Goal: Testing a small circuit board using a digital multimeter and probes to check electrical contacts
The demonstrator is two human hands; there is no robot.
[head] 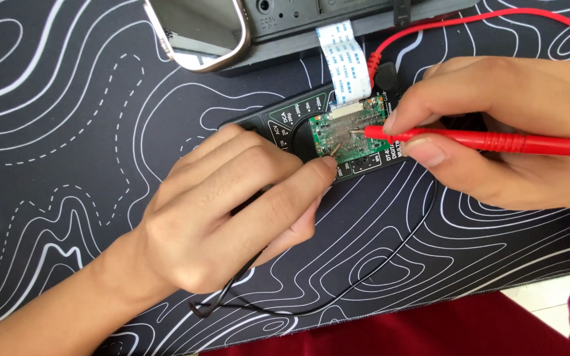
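Note:
A small green circuit board lies on top of a black multimeter on the patterned desk mat. My right hand grips a red test probe like a pen, its metal tip touching the board from the right. My left hand is closed around a black test probe, mostly hidden by the fingers, with its tip touching the board's lower left part. A white flat ribbon cable runs from the board's top edge up to a black device.
A black lead loops over the black mat with white contour lines below the meter. A red lead curves at the top right. A phone-shaped device with a metal frame lies at the top. Red cloth shows at the bottom.

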